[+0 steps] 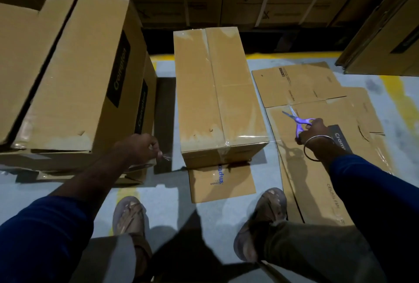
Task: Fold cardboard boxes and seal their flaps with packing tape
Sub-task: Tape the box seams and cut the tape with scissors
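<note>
Left to right, all relative to the taped box (217, 97) standing on the floor (267, 178) dead ahead. Stacked Crompton boxes (74, 74) are sitting left of it. Left hand (140, 149) is hovering just left of its near-left corner, fingers pinching a scrap of clear tape (166, 157). Taped box's long axis is running away from the person, centre seam and near edge already taped; contents not visible. Both hands are about equally near. Right hand (314, 132) is gripping purple scissors (298, 120), blades parted, just right of its near-right corner, over flattened cartons (317, 101). Judging this box sealed; next carton lies right, nearer the right hand.
</note>
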